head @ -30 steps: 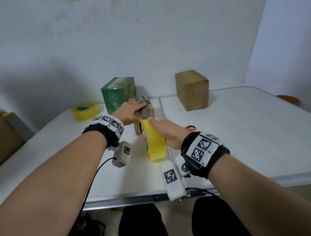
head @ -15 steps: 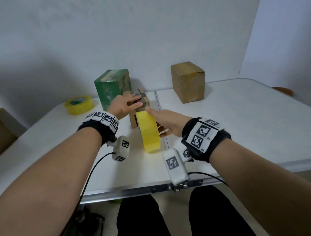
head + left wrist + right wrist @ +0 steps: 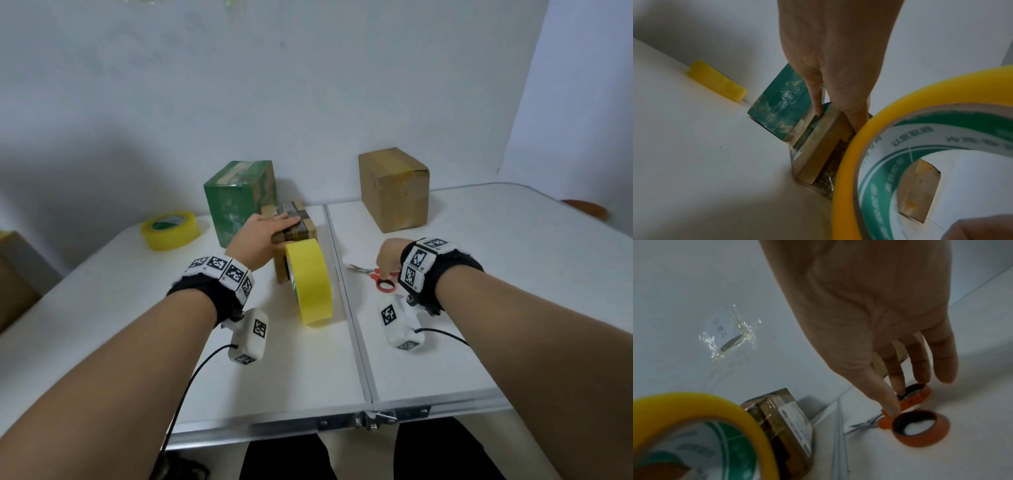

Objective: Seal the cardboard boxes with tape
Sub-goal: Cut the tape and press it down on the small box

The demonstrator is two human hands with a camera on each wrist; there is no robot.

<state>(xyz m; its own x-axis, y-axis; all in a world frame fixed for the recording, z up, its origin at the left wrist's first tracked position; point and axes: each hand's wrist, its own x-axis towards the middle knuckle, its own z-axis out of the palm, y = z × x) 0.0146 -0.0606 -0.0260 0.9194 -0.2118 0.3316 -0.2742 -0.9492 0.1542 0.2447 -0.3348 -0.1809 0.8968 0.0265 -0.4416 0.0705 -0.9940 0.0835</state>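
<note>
**Small box pinned flat, scissors touched at the handles**

The small cardboard box (image 3: pixel 295 229) is set on the white worktop (image 3: pixel 479 308), just in front of the green box (image 3: pixel 239 198) and touching or nearly touching it. It is pressed from above by the left hand (image 3: pixel 263 233), whose fingers (image 3: pixel 818 104) are laid straight across the taped top; nothing is gripped by them. A yellow tape roll (image 3: pixel 311 284) is stood on edge against the near face of the small box, just right of the left wrist, with no hand on it.

The right hand (image 3: pixel 388 257) is lowered over the red-handled scissors (image 3: pixel 380 277), which lie flat on the worktop to the right of the centre seam. The thumb and a fingertip (image 3: pixel 898 386) are touched to the handle rings with the fingers fairly straight; the scissors are not lifted.

A brown cardboard box (image 3: pixel 394 188) is stood further back on the right half, well apart from both hands. A second yellow tape roll (image 3: pixel 170 230) is laid flat at the far left.
</note>
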